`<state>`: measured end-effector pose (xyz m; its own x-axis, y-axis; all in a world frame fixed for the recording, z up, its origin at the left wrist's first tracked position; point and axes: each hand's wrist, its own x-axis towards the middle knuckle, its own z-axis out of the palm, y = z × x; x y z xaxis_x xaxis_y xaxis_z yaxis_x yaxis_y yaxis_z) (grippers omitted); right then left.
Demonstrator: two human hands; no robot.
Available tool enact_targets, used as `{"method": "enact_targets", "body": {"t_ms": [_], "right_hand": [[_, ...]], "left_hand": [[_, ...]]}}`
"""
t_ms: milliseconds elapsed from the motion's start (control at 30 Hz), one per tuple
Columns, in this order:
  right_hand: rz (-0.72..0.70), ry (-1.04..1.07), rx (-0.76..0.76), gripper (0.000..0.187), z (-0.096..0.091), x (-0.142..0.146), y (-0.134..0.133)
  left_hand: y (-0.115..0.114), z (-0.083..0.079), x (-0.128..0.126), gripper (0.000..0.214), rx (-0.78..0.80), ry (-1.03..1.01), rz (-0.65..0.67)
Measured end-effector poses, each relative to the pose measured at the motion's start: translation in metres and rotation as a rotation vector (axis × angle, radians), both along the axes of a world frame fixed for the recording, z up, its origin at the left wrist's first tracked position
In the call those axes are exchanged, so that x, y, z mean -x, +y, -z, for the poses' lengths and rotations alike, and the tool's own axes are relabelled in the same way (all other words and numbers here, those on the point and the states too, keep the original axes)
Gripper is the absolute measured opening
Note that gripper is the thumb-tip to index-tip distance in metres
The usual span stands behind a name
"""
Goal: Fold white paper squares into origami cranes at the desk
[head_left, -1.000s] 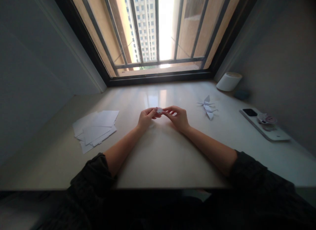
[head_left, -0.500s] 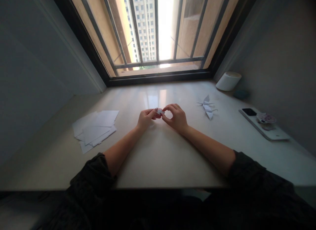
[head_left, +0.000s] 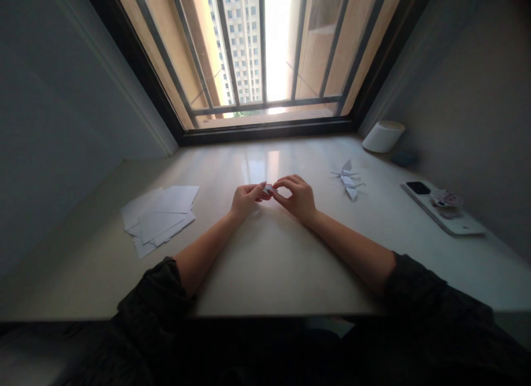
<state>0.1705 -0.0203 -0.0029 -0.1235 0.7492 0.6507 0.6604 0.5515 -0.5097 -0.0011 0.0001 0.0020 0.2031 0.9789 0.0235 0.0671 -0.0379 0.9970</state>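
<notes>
Your left hand [head_left: 244,200] and right hand [head_left: 299,200] are both pinching a small white paper piece [head_left: 269,189] at frame centre. White sheets [head_left: 162,215] are lying centre-left; folded paper figures [head_left: 347,180] are resting right of centre.

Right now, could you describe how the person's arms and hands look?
Dark, loose sleeves end in bunched cuffs, leaving both forearms bare. The left hand and right hand wear no gloves; no watch or bracelet shows. The fingers are too small to judge for rings.

glaring window [head_left: 277,48] light backlights a dim room, edges blurred and stretched
</notes>
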Motion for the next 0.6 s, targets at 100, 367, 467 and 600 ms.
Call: {"method": "enact_targets", "body": {"t_ms": [100,367,467,600], "right_hand": [[-0.001,-0.011,-0.032,0.012,0.0000,-0.0001,-0.0002],[-0.016,0.032,-0.084,0.012,0.0039,-0.0003,0.0033],[-0.034,0.067,-0.094,0.012,0.0035,0.0000,0.0026],[-0.040,0.098,-0.079,0.011,0.0026,0.0011,0.0017]], "left_hand": [[-0.0007,-0.0011,-0.0010,0.048,-0.007,0.011,0.000],[-0.0010,-0.0010,-0.0009,0.048,-0.019,0.015,0.015],[-0.0004,-0.0003,-0.0010,0.048,-0.020,-0.006,0.013],[0.0001,0.0007,-0.0014,0.046,-0.030,-0.020,0.005]]}}
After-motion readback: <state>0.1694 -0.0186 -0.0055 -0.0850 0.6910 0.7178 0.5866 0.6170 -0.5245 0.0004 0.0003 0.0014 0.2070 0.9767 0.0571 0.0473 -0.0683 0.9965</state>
